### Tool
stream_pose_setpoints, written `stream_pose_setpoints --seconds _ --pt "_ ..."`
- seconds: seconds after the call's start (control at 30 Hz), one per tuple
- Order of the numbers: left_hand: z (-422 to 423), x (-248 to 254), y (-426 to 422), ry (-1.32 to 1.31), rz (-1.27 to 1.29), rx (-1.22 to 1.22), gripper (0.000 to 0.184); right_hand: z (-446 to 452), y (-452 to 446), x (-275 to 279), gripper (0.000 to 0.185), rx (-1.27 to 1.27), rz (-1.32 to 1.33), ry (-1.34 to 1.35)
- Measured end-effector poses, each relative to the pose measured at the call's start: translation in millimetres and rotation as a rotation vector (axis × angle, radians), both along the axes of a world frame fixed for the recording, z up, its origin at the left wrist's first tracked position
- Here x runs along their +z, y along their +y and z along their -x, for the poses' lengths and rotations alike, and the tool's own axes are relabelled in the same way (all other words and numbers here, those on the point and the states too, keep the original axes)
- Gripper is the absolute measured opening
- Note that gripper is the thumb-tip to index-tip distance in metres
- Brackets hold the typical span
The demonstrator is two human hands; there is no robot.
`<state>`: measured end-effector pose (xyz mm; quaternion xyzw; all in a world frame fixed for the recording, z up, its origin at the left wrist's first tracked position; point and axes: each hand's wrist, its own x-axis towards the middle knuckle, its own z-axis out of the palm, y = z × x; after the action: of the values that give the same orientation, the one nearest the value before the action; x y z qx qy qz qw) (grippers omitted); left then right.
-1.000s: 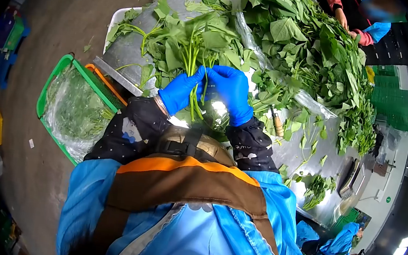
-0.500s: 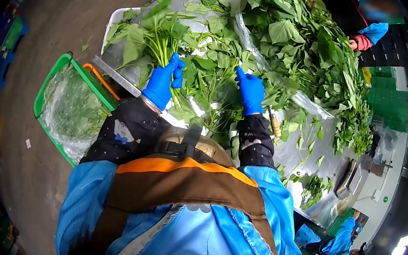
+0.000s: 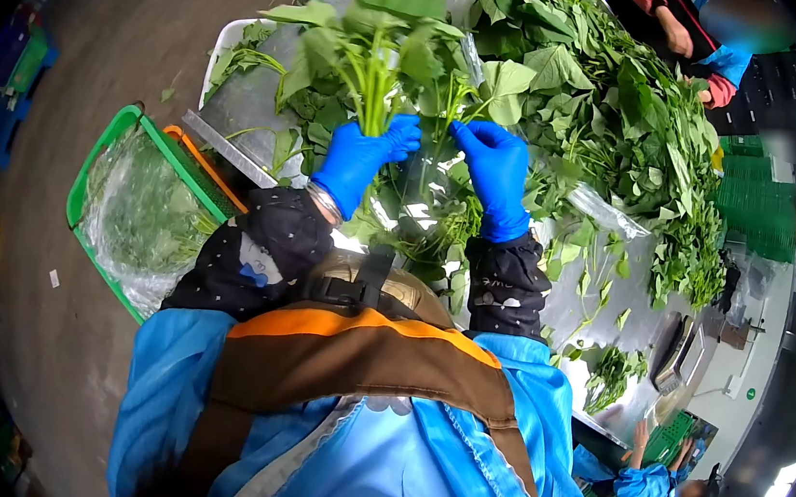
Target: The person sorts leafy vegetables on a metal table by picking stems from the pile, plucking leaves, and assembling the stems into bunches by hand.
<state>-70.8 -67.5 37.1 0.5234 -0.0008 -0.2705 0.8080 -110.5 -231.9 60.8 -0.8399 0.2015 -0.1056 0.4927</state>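
My left hand [image 3: 359, 159], in a blue glove, is closed around the stems of an upright bunch of leafy greens [image 3: 370, 86]. Beside it, my right hand [image 3: 498, 174], also gloved in blue, pinches a few thin leafy stems [image 3: 454, 97] between thumb and fingers. Both hands are raised over the metal table, close together but apart. Loose greens [image 3: 453, 230] lie below them, and a large heap of greens [image 3: 626, 108] spreads beyond my right hand.
To the left stands a green crate [image 3: 95, 180] lined with clear plastic, with greens inside. A white tub [image 3: 216, 55] sits by the table's far left edge. Clear plastic [image 3: 606, 210] lies along the heap. Co-workers are at upper right [image 3: 675, 30] and lower right [image 3: 649, 490].
My left hand has moved right with its bunch, nearer my right hand. My right hand, pointing before, now pinches leafy stems. The co-worker at upper right has shifted a hand.
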Motion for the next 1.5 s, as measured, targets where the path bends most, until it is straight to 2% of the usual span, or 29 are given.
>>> stream_pose_setpoints --seconds 0.1,0.13,0.2,0.27,0.33,0.37,0.47,0.5,0.53,0.6,0.63,0.73,0.77,0.8,0.87,0.93,0.97,1.0,1.03,1.07,1.1,1.13,1.2,1.23,1.3,1.33,1.4,1.47,1.5 --pt "3.1 4.5 -1.2 0.026 -0.244 -0.186 0.028 -2.1 12.9 -4.0 0.024 0.073 -0.192 -0.027" --pt "3.6 3.4 -1.1 0.030 -0.199 -0.143 0.028 -1.8 17.5 -8.5 0.027 0.060 -0.224 -0.070" --pt "2.4 -0.5 1.2 0.036 -0.108 -0.058 0.028 -3.5 23.1 -24.5 0.029 0.074 -0.076 -0.269" --pt "-1.1 -10.6 4.5 0.044 -0.051 -0.076 0.027 4.4 27.2 -30.9 0.031 0.184 -0.110 -0.238" --pt "-8.6 -19.7 8.3 0.054 -0.003 -0.114 0.027 12.6 33.8 -14.6 0.040 0.411 -0.081 -0.123" --pt "-7.8 -21.7 8.2 0.059 0.057 -0.110 0.028 18.9 34.9 -27.0 0.044 0.396 -0.030 0.038" --pt "-14.2 -28.8 12.4 0.054 0.119 -0.094 0.030 26.9 44.5 -24.1 0.040 0.429 -0.125 0.091" --pt "-13.2 -23.0 12.5 0.130 0.116 -0.045 0.029 27.7 49.8 -26.3 0.034 0.401 -0.087 0.003" --pt "-23.9 -38.0 19.5 0.068 0.004 -0.039 0.028 33.0 52.8 -25.0 0.028 0.438 -0.102 0.060" --pt "-38.0 -37.7 26.7 0.219 0.214 0.071 0.027 49.4 61.7 -16.0 0.020 0.506 -0.133 0.174" --pt "-43.6 -43.5 29.4 0.254 0.233 0.058 0.027 55.1 67.0 -12.1 0.018 0.466 -0.064 0.105" --pt "-48.6 -44.4 31.7 0.189 0.261 0.174 0.026 64.4 57.5 -11.3 0.016 0.756 0.049 0.092" --pt "-71.3 -65.2 48.9 0.207 0.400 0.111 0.025 75.6 64.1 -16.2 0.014 0.875 0.059 -0.087" --pt "-93.4 -81.7 59.4 0.312 0.645 0.226 0.025 88.6 72.5 -20.6 0.016 0.892 0.133 -0.107" --pt "-103.9 -53.2 66.0 0.279 0.383 0.407 0.024 89.1 66.1 -34.2 0.025 0.715 0.079 -0.080" --pt "-92.5 -39.5 65.2 0.180 0.318 0.355 0.025 65.6 51.3 -27.0 0.039 0.744 0.295 -0.266" --pt "-83.2 -28.7 58.7 0.230 0.238 0.391 0.027 66.8 42.6 -22.6 0.050 0.648 0.307 -0.238" --pt "-79.3 -34.8 58.6 0.195 0.189 0.347 0.028 71.6 29.5 -18.6 0.041 0.464 0.168 -0.089" --pt "-76.2 -46.1 60.8 0.152 0.210 0.262 0.025 75.6 10.9 -20.9 0.028 0.191 -0.142 0.060" --pt "-72.6 -55.1 62.0 0.108 0.232 0.178 0.024 80.5 -11.9 -22.6 0.021 0.001 -0.316 0.011" --pt "-63.0 -52.2 54.2 0.199 0.189 0.211 0.026 86.6 -38.6 -34.5 0.021 -0.115 -0.259 0.016" --pt "-56.0 -59.7 48.1 0.189 0.196 0.206 0.028 91.8 -51.2 -34.0 0.021 -0.194 -0.078 0.124" --pt "-44.3 -64.1 37.1 0.219 0.092 0.088 0.033 97.9 -56.5 -43.8 0.025 -0.196 0.202 0.285" --pt "-38.7 -66.1 31.8 0.268 0.099 0.002 0.033 99.4 -51.6 -53.1 0.028 -0.094 0.294 0.322" --pt "-29.5 -58.6 26.5 0.372 0.263 -0.127 0.035 108.6 -52.9 -80.8 0.032 0.080 0.443 0.376" --pt "-27.0 -49.9 24.0 0.412 0.312 -0.167 0.036 114.1 -51.3 -66.8 0.031 0.104 0.433 0.281" --pt "-31.1 -57.1 28.1 0.383 0.399 -0.263 0.032 137.0 -60.6 -29.1 0.030 0.166 0.347 0.422" --pt "-32.3 -61.1 26.1 0.393 0.264 -0.209 0.025 166.2 -79.7 -18.8 0.024 0.555 0.321 0.671" --pt "-30.3 -62.5 23.1 0.396 0.296 -0.199 0.023 173.4 -85.2 -15.8 0.018 0.597 0.148 0.765"
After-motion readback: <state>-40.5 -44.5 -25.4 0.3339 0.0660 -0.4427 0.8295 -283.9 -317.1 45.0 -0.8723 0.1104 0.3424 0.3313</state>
